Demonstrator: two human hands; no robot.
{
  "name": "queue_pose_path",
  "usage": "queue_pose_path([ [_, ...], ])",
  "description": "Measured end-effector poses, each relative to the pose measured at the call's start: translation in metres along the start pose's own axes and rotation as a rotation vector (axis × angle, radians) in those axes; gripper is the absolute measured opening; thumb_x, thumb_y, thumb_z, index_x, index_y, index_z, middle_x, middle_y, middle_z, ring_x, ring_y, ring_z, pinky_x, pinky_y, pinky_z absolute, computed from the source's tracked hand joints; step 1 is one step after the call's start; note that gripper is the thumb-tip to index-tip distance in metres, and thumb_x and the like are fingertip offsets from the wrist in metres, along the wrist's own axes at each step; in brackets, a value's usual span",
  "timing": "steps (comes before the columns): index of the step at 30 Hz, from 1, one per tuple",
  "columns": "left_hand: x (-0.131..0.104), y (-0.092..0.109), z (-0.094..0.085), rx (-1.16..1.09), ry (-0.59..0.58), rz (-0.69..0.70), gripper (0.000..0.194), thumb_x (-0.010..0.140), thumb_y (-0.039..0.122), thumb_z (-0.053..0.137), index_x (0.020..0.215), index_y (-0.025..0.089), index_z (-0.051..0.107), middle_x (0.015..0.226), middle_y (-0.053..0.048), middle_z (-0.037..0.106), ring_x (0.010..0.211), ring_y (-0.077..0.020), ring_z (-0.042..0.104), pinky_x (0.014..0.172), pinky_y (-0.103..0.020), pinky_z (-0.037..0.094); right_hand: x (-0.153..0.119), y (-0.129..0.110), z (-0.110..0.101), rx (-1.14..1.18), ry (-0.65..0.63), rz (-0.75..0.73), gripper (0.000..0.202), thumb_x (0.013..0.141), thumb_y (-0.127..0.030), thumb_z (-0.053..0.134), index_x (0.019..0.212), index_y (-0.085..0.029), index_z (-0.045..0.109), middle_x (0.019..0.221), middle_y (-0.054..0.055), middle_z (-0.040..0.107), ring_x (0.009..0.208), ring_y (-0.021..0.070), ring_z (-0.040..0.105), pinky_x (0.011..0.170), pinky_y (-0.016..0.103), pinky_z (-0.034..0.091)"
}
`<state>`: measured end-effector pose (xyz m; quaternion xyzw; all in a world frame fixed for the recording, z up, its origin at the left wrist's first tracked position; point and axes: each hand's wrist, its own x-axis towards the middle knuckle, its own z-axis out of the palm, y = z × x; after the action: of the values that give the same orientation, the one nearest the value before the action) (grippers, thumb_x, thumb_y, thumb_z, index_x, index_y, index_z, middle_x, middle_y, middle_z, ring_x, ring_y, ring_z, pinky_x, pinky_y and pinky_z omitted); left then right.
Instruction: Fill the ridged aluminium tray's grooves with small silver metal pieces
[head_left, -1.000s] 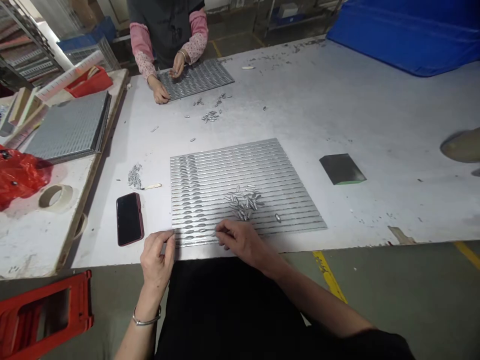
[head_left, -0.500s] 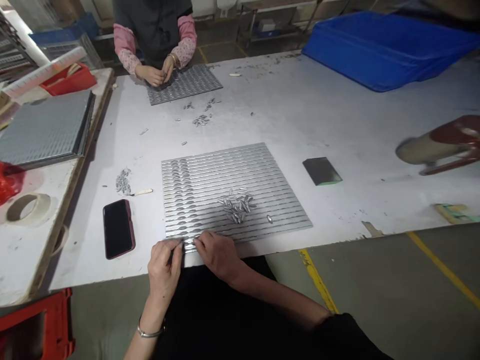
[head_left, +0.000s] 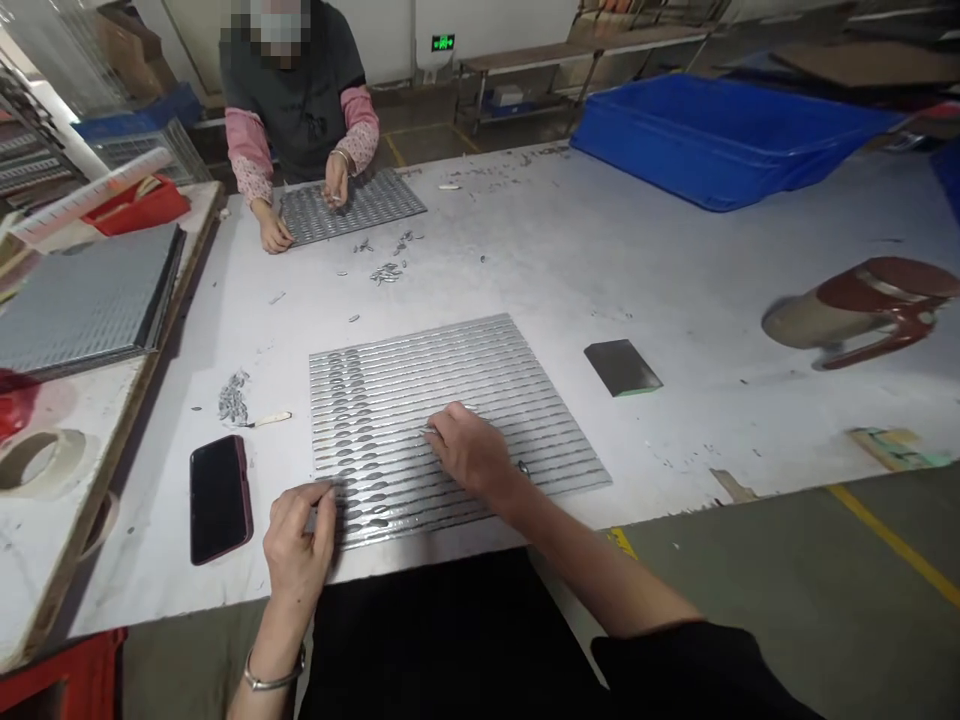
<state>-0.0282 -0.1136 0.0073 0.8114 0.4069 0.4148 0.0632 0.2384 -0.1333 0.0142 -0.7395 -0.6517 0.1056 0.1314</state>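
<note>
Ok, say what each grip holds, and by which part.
The left grip is at the left edge of the ridged sheet; hold unclear. Whether the right grip pinches anything cannot be told.

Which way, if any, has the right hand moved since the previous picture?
Yes: against the ribbed panel, the right hand has gone rightward and farther from the panel's near edge.

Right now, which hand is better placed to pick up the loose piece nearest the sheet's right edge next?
Probably the right hand: it is over the middle of the sheet, the piece close by. The left hand is at the left edge, farther away.
</note>
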Motion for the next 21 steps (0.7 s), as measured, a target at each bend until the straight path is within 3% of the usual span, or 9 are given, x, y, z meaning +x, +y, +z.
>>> queue_pose_path([
  [3, 0.021, -0.013, 0.0, 0.049, 0.006, -0.048, 0.007, 0.094, 0.021, 0.061, 0.095, 0.02, 0.068, 0.087, -0.004, 0.073, 0.084, -0.0184, 0.069, 0.081, -0.033, 0.054, 0.02, 0.007, -0.005, -0.148, -0.181, -0.089, 0.022, 0.1, -0.019, 0.047, 0.091, -0.016, 0.067, 0.097, 0.01, 0.067, 0.086, 0.0218, 0.062, 0.062, 0.029, 0.036],
  [5, 0.038, -0.022, 0.002, 0.058, 0.005, -0.087, 0.011, 0.095, 0.025, 0.06, 0.092, 0.02, 0.069, 0.086, -0.005, 0.074, 0.084, -0.0189, 0.069, 0.081, -0.033, 0.054, 0.027, 0.005, -0.006, -0.182, -0.231, -0.152, 0.021, 0.098, -0.016, 0.047, 0.091, -0.015, 0.067, 0.098, 0.012, 0.068, 0.088, 0.0224, 0.063, 0.065, 0.029, 0.037],
  [9, 0.074, -0.041, 0.014, 0.051, 0.018, -0.155, 0.017, 0.094, 0.03, 0.059, 0.09, 0.019, 0.071, 0.088, -0.005, 0.075, 0.084, -0.0185, 0.069, 0.077, -0.031, 0.054, 0.044, 0.002, -0.018, -0.1, -0.232, -0.191, 0.015, 0.095, -0.017, 0.051, 0.091, -0.014, 0.066, 0.093, 0.011, 0.07, 0.082, 0.0208, 0.062, 0.067, 0.029, 0.037],
  [12, 0.098, -0.051, 0.023, 0.008, 0.041, -0.217, 0.019, 0.093, 0.031, 0.058, 0.088, 0.018, 0.072, 0.084, -0.005, 0.074, 0.079, -0.0173, 0.067, 0.066, -0.028, 0.052, 0.068, 0.004, -0.03, 0.118, -0.193, -0.154, 0.01, 0.093, -0.015, 0.053, 0.096, -0.016, 0.063, 0.082, 0.005, 0.069, 0.073, 0.0176, 0.06, 0.065, 0.026, 0.037],
  [14, 0.107, -0.049, 0.026, -0.04, 0.042, -0.242, 0.019, 0.093, 0.03, 0.058, 0.089, 0.018, 0.072, 0.084, -0.004, 0.073, 0.078, -0.0168, 0.067, 0.068, -0.028, 0.052, 0.084, 0.007, -0.032, 0.245, -0.155, -0.142, 0.012, 0.09, -0.015, 0.056, 0.099, -0.017, 0.063, 0.08, 0.002, 0.069, 0.072, 0.0164, 0.06, 0.066, 0.025, 0.038],
  [16, 0.105, -0.039, 0.023, -0.112, -0.048, -0.233, 0.017, 0.093, 0.03, 0.059, 0.091, 0.019, 0.071, 0.086, -0.004, 0.073, 0.079, -0.0165, 0.066, 0.074, -0.03, 0.053, 0.097, 0.01, -0.03, 0.3, -0.099, -0.163, 0.012, 0.089, -0.015, 0.057, 0.097, -0.017, 0.064, 0.083, 0.003, 0.07, 0.076, 0.0166, 0.06, 0.072, 0.025, 0.04],
  [19, 0.083, -0.013, 0.012, -0.273, -0.384, -0.104, 0.015, 0.096, 0.028, 0.058, 0.093, 0.02, 0.07, 0.091, -0.004, 0.073, 0.086, -0.0169, 0.066, 0.08, -0.031, 0.054, 0.1, 0.016, -0.024, 0.358, -0.048, -0.203, 0.013, 0.089, -0.016, 0.053, 0.086, -0.018, 0.066, 0.077, 0.002, 0.067, 0.073, 0.0163, 0.059, 0.073, 0.026, 0.04],
  [21, 0.059, 0.005, 0.004, -0.287, -0.543, 0.015, 0.017, 0.099, 0.025, 0.054, 0.094, 0.019, 0.07, 0.09, -0.005, 0.071, 0.086, -0.0174, 0.064, 0.079, -0.032, 0.052, 0.092, 0.018, -0.022, 0.406, -0.002, -0.238, 0.015, 0.089, -0.017, 0.052, 0.081, -0.019, 0.064, 0.072, 0.0, 0.063, 0.071, 0.0158, 0.057, 0.071, 0.026, 0.04],
])
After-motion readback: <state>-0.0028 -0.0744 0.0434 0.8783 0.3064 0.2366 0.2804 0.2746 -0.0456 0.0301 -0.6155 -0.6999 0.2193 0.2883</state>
